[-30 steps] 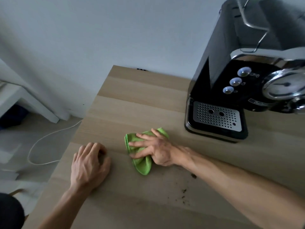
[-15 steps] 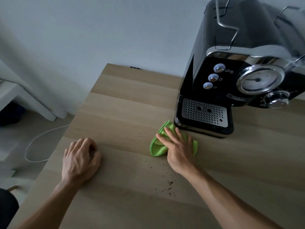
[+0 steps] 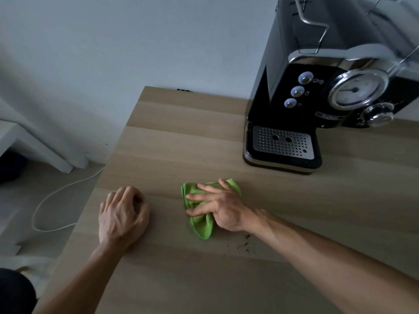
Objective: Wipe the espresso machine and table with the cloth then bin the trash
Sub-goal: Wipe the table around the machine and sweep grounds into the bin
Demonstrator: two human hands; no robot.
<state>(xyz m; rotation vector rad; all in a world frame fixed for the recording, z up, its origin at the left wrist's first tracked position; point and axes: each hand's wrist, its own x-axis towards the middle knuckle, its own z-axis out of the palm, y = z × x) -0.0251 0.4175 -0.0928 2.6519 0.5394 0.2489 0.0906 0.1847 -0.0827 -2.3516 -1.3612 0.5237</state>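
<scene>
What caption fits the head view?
Right hand presses green cloth on light wooden table near dark crumbs; left hand rests curled; black espresso machine behind.

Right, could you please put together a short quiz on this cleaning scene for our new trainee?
1. True or false: the green cloth touches the espresso machine.
2. How does the right hand meet the cloth? A) hovers above it B) presses it down with spread fingers C) dangles it in the air
3. Fill in: the left hand rests on the table with its fingers ____.
Key: 1 false, bare table lies between them; 2 B; 3 curled.
</scene>
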